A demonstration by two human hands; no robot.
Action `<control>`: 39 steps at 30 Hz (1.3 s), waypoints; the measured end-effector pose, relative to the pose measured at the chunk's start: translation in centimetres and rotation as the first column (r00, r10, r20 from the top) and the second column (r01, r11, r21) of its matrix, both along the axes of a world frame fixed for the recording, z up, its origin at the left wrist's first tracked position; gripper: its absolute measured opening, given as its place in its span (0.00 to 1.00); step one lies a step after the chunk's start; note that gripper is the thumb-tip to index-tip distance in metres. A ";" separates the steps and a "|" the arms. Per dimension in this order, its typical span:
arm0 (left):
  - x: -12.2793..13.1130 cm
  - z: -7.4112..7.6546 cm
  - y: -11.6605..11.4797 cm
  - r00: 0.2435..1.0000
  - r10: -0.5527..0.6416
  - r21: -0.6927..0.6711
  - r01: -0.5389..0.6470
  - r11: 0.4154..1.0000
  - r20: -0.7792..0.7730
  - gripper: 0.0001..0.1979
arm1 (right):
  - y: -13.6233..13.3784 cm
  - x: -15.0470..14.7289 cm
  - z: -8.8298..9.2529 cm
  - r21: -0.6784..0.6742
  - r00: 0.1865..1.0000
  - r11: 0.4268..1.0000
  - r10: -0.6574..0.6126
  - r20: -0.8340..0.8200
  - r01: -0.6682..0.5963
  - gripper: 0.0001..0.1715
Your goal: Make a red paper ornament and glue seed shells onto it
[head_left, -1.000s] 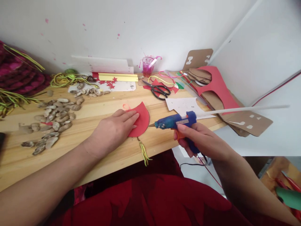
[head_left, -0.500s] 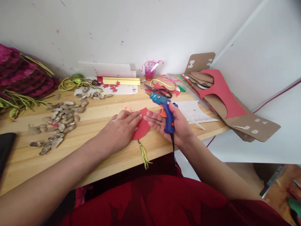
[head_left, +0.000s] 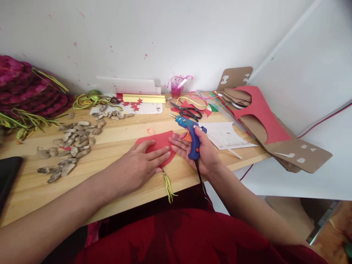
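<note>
A red paper cutout (head_left: 162,139) lies near the table's front edge. A yellow-green yarn tassel (head_left: 169,189) hangs from its lower side and an orange loop (head_left: 150,132) shows at its top. My left hand (head_left: 144,159) rests flat on the cutout, fingers stretched out and covering much of it. In my right hand (head_left: 205,152) is a blue hot glue gun (head_left: 193,137), held between thumb and palm, its nozzle pointing up and left. The fingertips of that hand are at the cutout's right edge.
Peanut shells (head_left: 78,139) lie to the left, beside magenta layered decorations (head_left: 24,88). Black-handled scissors (head_left: 189,112), red stars (head_left: 134,106), a yellow strip (head_left: 144,98) and a stained cup (head_left: 176,90) stand behind. Cut cardboard (head_left: 302,152) and red card (head_left: 271,121) are at the right.
My left hand has slid back and flattened, so more of the red cutout shows. My right hand still holds the glue gun in nearly the same place. The view has shifted slightly.
</note>
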State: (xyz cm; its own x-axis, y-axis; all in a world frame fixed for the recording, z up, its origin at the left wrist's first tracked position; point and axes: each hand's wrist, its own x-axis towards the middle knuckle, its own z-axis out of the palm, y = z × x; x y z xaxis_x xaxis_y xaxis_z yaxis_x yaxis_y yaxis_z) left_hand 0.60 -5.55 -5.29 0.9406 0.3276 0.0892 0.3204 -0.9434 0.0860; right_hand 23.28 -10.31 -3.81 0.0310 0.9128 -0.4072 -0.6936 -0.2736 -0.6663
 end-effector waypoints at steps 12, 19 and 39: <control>-0.7 -0.2 -0.2 0.998 -0.055 -0.019 0.056 0.998 0.032 0.25 | -0.2 0.2 -0.2 0.048 0.999 0.998 0.028 0.033 -0.029 0.23; -0.7 1.4 -0.1 0.997 -0.079 -0.072 0.080 0.994 0.019 0.23 | -0.2 0.3 -0.4 0.065 0.999 0.997 0.031 0.016 -0.032 0.23; 2.1 2.3 1.6 0.956 0.271 -0.039 -0.276 0.960 -0.111 0.37 | -0.1 0.4 -0.3 0.060 0.999 0.997 0.044 0.013 -0.045 0.24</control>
State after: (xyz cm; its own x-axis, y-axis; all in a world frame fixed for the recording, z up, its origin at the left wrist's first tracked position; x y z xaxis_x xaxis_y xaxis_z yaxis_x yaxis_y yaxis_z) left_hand 2.66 -4.00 -3.04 0.8175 0.5751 -0.0291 0.5753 -0.8133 0.0868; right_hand 23.65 -10.45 -4.15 -0.0059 0.9363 -0.3510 -0.6735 -0.2632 -0.6907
